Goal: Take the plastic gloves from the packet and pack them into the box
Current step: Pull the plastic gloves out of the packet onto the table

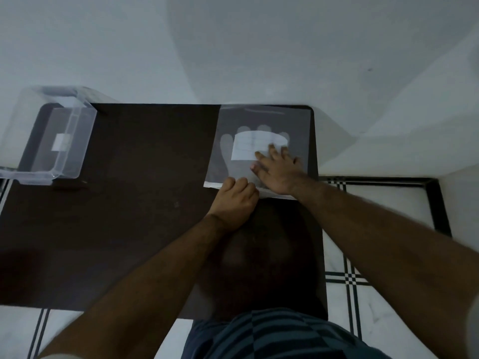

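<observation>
A dark brown table (134, 203) fills most of the view, set against a pale wall (233, 47), with white floor tiles (375, 229) lined in black showing past its right and near edges. A clear plastic box (49, 136) stands open at the table's far left corner, overhanging the left edge, with a small white label on its wall. A flat translucent packet (261, 143) lies at the far right corner, its long sides running along the right edge; the outline of plastic gloves (228, 151) and a white label (252, 147) show through its film. The person's striped shirt (272, 335) sits at the near edge.

The right hand (278, 171) lies flat on the packet's near right part, fingers spread and pressing down on the film, gripping nothing. The left hand (237, 196) is at the packet's near edge, fingers curled together and pinching that edge, though exactly what lies between the fingertips cannot be made out.
</observation>
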Action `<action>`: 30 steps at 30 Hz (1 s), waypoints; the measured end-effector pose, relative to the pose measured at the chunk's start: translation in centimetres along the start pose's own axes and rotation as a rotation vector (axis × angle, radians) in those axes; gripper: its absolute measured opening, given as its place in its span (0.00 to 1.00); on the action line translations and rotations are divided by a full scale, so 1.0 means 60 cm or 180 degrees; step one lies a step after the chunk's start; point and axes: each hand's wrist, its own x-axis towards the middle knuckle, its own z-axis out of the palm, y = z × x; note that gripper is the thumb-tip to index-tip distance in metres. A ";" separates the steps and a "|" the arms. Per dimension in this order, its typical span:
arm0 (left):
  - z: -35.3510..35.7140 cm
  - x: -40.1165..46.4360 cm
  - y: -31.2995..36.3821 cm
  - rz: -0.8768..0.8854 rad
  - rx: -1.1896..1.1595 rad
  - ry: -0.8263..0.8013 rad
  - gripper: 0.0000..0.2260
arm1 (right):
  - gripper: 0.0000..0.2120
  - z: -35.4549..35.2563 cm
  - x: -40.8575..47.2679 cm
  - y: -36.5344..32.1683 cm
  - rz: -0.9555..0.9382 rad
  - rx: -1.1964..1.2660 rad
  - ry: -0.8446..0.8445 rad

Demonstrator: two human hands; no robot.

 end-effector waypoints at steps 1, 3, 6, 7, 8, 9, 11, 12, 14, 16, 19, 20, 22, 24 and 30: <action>-0.002 -0.006 0.006 -0.0008 -0.0022 0.0031 0.07 | 0.35 0.002 0.003 0.000 -0.0008 -0.0058 0.0025; -0.004 -0.022 0.017 -0.0007 -0.0091 0.0048 0.06 | 0.34 0.007 0.006 -0.001 -0.0006 -0.0129 0.0109; -0.008 -0.049 0.033 -0.0017 -0.0159 -0.0008 0.05 | 0.33 0.013 0.008 0.002 -0.0062 -0.0212 0.0206; -0.009 -0.060 0.038 -0.0011 -0.0166 -0.0041 0.05 | 0.33 0.014 0.009 0.005 -0.0092 -0.0249 0.0235; -0.010 -0.071 0.044 0.0011 -0.0169 -0.0069 0.05 | 0.34 0.016 0.011 0.007 -0.0112 -0.0286 0.0252; -0.012 -0.083 0.049 0.0037 -0.0178 -0.0075 0.04 | 0.34 0.017 0.013 0.010 -0.0120 -0.0315 0.0259; -0.018 -0.109 0.060 0.0056 -0.0203 -0.0044 0.04 | 0.34 0.019 0.016 0.013 -0.0145 -0.0386 0.0266; -0.022 -0.122 0.065 0.0045 -0.0221 -0.0040 0.05 | 0.34 0.019 0.017 0.014 -0.0165 -0.0419 0.0274; -0.032 -0.148 0.074 0.0002 -0.0265 -0.0070 0.05 | 0.33 0.018 0.016 0.016 -0.0207 -0.0466 0.0288; -0.039 -0.174 0.084 -0.0062 -0.0310 -0.0118 0.06 | 0.34 0.019 0.017 0.018 -0.0238 -0.0518 0.0298; -0.048 -0.215 0.100 -0.0172 -0.0384 -0.0136 0.05 | 0.34 0.022 0.011 0.014 -0.0203 -0.0602 0.0384; -0.051 -0.228 0.106 -0.0207 -0.0415 -0.0189 0.04 | 0.34 0.023 0.006 0.010 -0.0181 -0.0620 0.0446; -0.057 -0.253 0.118 -0.0299 -0.0490 -0.0309 0.04 | 0.32 0.029 -0.007 -0.004 -0.0162 -0.0612 0.0591; -0.063 -0.274 0.130 -0.0418 -0.0522 -0.0327 0.05 | 0.30 0.038 -0.025 -0.024 -0.0228 -0.0547 0.0721; -0.090 -0.327 0.154 -0.0532 -0.0537 -0.0161 0.02 | 0.21 0.092 -0.102 -0.083 -0.0492 -0.0622 0.0999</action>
